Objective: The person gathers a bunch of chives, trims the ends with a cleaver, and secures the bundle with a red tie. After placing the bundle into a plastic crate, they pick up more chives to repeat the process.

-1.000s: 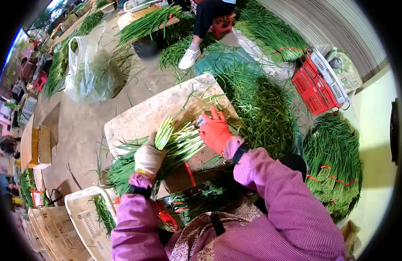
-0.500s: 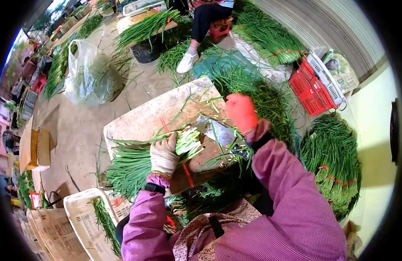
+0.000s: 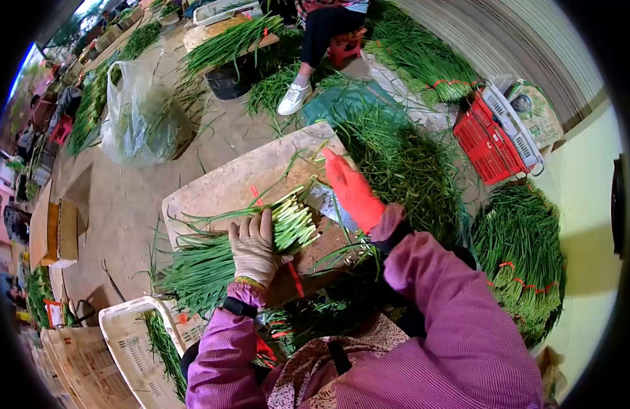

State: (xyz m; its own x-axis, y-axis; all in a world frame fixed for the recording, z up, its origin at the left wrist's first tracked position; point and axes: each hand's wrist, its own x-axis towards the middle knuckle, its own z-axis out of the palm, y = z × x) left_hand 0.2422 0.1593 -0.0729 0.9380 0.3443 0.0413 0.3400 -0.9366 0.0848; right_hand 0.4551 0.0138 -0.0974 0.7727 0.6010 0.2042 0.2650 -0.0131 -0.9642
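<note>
Bundle of pale-stemmed, chive-like greens (image 3: 288, 225), laid along near edge of wooden table (image 3: 226, 189); flat red strip (image 3: 295, 278) beneath. Left hand (image 3: 253, 252), white-gloved: curved over bundle, presumably keeping stems aligned. Right hand (image 3: 354, 192), orange-red-gloved: fingers extended, no visible hold, over grey metal blade (image 3: 322, 199) near right edge, seemingly for easy reach.

Greens (image 3: 199, 273) are lying across a board (image 3: 226, 185), a blade (image 3: 328, 202) resting to their right; a heap of stalks (image 3: 410, 167) is spreading beyond the board's right edge, a basket (image 3: 480, 145) is standing farther right, and a crate (image 3: 133, 304) is sitting nearer, at left.
</note>
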